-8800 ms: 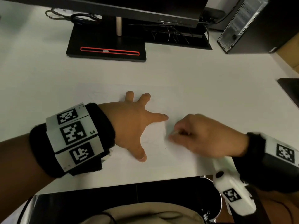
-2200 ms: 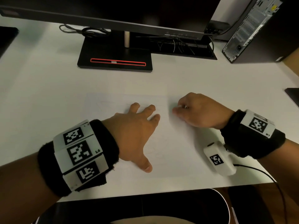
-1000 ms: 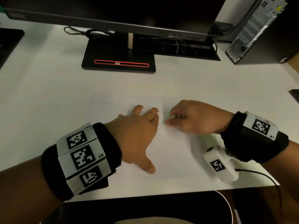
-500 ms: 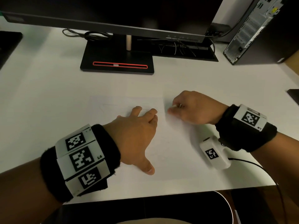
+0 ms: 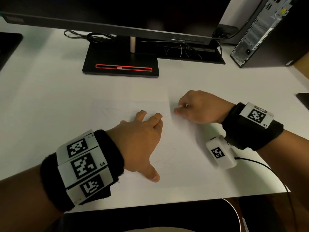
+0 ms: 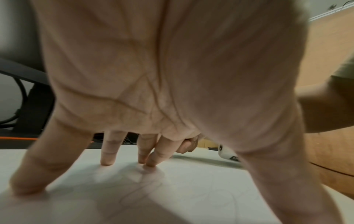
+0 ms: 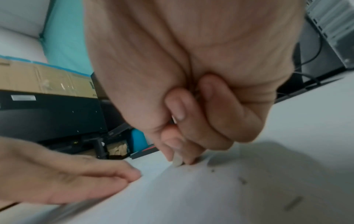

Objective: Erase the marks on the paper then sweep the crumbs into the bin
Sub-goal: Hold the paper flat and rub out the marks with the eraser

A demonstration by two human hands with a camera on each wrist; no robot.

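A white sheet of paper [image 5: 175,134] with faint pencil marks lies on the white desk [image 5: 50,97]. My left hand [image 5: 142,131] lies flat on the sheet, fingers spread and pressing it down; in the left wrist view the left fingertips [image 6: 107,160] touch the paper [image 6: 172,189]. My right hand [image 5: 197,108] pinches a small white eraser [image 5: 181,106] at the sheet's far right corner. In the right wrist view the eraser [image 7: 177,161] tip touches the paper [image 7: 229,197], and dark crumbs [image 7: 243,181] lie beside it.
A monitor stand [image 5: 122,64] with a red-lined slot sits behind the paper, under a dark monitor [image 5: 117,12]. A computer tower [image 5: 267,30] stands at the back right. A dark bin with a white rim [image 5: 234,213] sits below the desk's front edge.
My right hand has rubbed the eraser back and forth over the sheet's right part, from near the front earlier to the far corner now. The left hand keeps pressing the paper.
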